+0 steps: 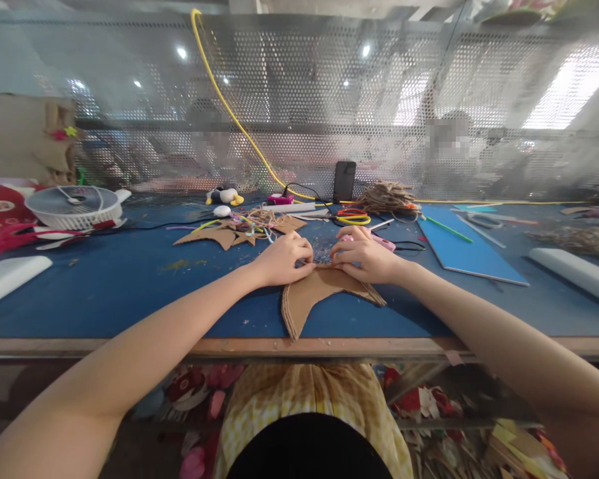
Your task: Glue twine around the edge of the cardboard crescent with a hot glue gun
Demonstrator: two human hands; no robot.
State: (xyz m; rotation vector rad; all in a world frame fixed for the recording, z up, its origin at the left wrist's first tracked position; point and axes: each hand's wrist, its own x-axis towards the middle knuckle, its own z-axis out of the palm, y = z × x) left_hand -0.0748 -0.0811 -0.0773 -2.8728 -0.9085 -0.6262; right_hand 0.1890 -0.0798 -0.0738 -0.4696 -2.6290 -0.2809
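Observation:
A brown cardboard star (313, 291) edged with twine lies on the blue table (130, 286) in front of me, one point reaching toward the near edge. My left hand (285, 258) is curled, fingers pinched on the star's upper left part. My right hand (365, 254) is also curled, its fingertips pressed on the star's upper right edge. The two hands nearly touch above the star. What the fingertips pinch besides the cardboard is too small to make out.
More cardboard star pieces (229, 233) and coloured cords lie behind my hands. A twine bundle (387, 197), scissors (352, 216), a black phone (344, 181), a blue sheet (462, 249), a white fan (74, 206) and white foam blocks (576, 273) sit around. A perforated metal screen (299, 106) backs the table.

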